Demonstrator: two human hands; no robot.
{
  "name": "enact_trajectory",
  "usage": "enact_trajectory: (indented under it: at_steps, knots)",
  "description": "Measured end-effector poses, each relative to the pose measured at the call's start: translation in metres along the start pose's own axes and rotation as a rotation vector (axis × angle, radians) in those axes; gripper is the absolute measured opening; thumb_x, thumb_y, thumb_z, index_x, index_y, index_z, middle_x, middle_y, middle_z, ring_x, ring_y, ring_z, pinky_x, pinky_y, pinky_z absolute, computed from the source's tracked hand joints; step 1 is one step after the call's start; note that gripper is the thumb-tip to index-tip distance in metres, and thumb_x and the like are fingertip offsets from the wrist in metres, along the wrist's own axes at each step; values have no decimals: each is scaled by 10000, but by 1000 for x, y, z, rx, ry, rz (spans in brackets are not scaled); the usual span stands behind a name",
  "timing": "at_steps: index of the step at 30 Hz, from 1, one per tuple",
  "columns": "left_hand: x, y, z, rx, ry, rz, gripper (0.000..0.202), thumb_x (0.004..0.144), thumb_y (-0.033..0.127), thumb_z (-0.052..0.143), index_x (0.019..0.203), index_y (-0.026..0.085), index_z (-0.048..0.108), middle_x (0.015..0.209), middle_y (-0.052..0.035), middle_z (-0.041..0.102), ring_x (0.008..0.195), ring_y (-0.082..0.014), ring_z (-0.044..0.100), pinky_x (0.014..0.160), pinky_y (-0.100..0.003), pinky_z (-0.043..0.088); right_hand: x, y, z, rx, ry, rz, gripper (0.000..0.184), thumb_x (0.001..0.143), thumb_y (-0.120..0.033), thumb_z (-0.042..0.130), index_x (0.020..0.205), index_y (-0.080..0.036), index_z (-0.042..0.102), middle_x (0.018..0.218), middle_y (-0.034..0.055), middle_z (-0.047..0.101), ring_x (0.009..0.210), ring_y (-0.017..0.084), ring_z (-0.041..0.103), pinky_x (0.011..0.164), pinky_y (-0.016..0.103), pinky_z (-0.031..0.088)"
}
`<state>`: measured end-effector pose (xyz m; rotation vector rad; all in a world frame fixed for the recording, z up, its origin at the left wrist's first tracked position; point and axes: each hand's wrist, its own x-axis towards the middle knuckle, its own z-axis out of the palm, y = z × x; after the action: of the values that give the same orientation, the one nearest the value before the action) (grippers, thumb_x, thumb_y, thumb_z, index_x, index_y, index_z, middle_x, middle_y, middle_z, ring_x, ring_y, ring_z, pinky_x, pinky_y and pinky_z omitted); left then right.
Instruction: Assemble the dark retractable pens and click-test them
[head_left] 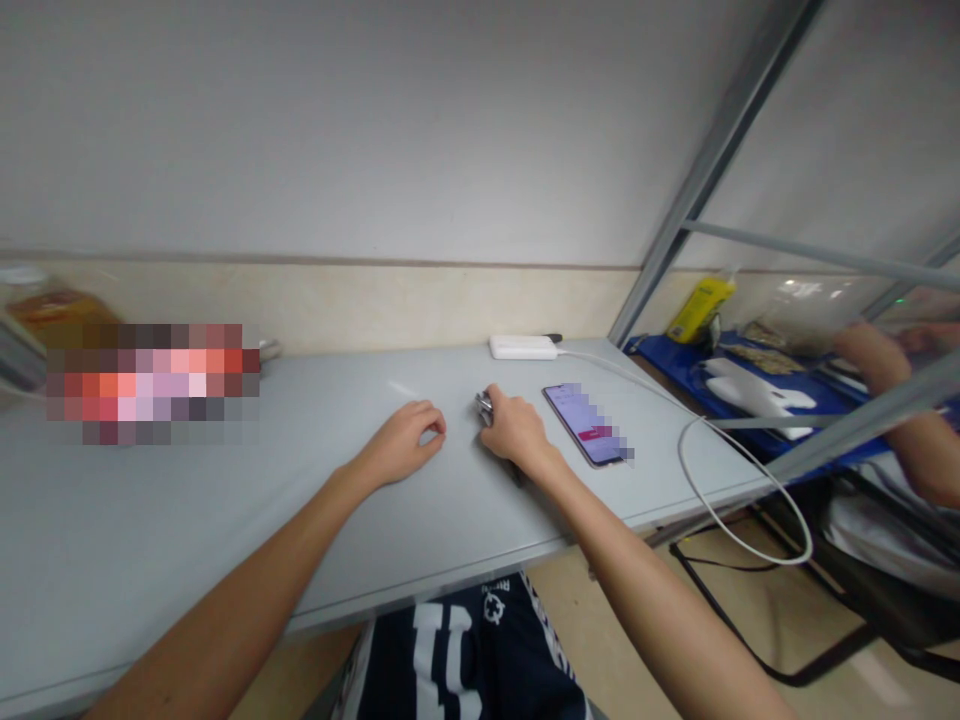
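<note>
My left hand [405,440] rests on the grey table [225,510] with its fingers curled in a loose fist; nothing shows in it. My right hand [514,430] lies a little to the right, fingers closed around a small silver metal object [484,405] that pokes out at its left side. A dark tip shows under the wrist. A phone [589,425] with a lit screen lies flat just right of my right hand.
A white power bank [523,347] sits at the table's back edge, its white cable [720,480] looping off the right side. A metal frame post [697,170] stands at the right. Beyond it another person's arm [900,400] works over a blue tray [750,385] beside a yellow bottle [701,308].
</note>
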<state>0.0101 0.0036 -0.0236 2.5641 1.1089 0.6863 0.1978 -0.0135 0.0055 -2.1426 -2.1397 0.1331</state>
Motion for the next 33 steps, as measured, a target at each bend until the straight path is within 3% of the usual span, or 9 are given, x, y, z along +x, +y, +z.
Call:
enact_trajectory:
  at_steps: [9, 15, 21, 27, 33]
  knots:
    - [1, 6, 2, -140, 50, -60, 156, 785, 299, 572, 864, 164, 585, 833, -42, 606, 816, -190, 547, 771, -334, 442, 4, 10, -2, 333, 34, -89, 466, 671, -201, 581, 1131, -246, 517, 928, 53, 675, 859, 236, 620, 678, 277, 417]
    - [1, 19, 1, -510, -24, -124, 330, 751, 360, 641, 989, 137, 593, 983, -72, 651, 918, -201, 581, 877, -361, 442, -4, -11, -10, 721, 155, -260, 367, 632, -184, 583, 996, -216, 550, 777, 0, 628, 714, 186, 577, 663, 278, 425]
    - [2, 27, 8, -979, -92, -223, 484, 651, 256, 716, 1082, 105, 556, 1046, -112, 671, 967, -250, 618, 869, -388, 489, -11, -36, -14, 1118, 199, -429, 477, 585, -89, 524, 1048, -204, 513, 797, -24, 579, 698, 151, 545, 682, 272, 451]
    - [4, 37, 6, -1031, 10, -281, 462, 603, 189, 698, 1045, 89, 606, 1053, -117, 685, 1008, -275, 611, 928, -416, 474, -11, -46, -11, 1206, 227, -496, 442, 606, -77, 529, 1025, -214, 501, 857, -23, 572, 749, 152, 551, 737, 278, 456]
    - [2, 37, 5, -948, 94, -279, 323, 625, 200, 687, 934, 108, 663, 1030, -115, 695, 1004, -267, 622, 957, -410, 464, -13, -47, -11, 1129, 214, -520, 482, 611, -90, 556, 1070, -218, 491, 854, -21, 559, 761, 163, 542, 751, 292, 456]
